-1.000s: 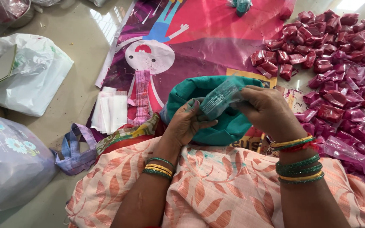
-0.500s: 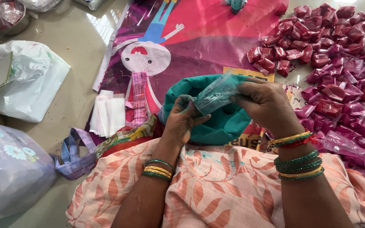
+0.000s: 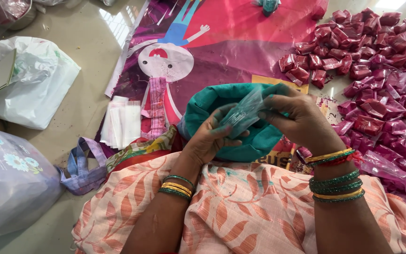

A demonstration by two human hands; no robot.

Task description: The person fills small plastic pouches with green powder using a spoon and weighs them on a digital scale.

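From my remote station I logged both hands raised over the lap; the left hand (image 3: 210, 138) pinched the lower edge of a small clear pouch (image 3: 244, 113) between thumb and curled fingers, and the right hand (image 3: 301, 120) pinched its upper end, fingertips dusted green; the pouch sat between the two hands, directly above the open mouth of a teal cloth bag (image 3: 240, 141), and appeared to carry a little green powder, though how much I could not tell; I judged the step in hand to be the handling of one pouch at the bag, either opening or closing it, and I could not tell which; any further move would call for a level pouch and a steady two-point grip so that powder did not spill onto the patterned fabric of the lap; just left of the bag lay a stack of empty clear pouches (image 3: 121, 123) on a pink printed sheet (image 3: 240, 42); to the right, a heap of filled red and magenta packets (image 3: 377, 70) covered the sheet and floor; farther left, a white plastic bag (image 3: 38, 89) lay on the floor, contents hidden.
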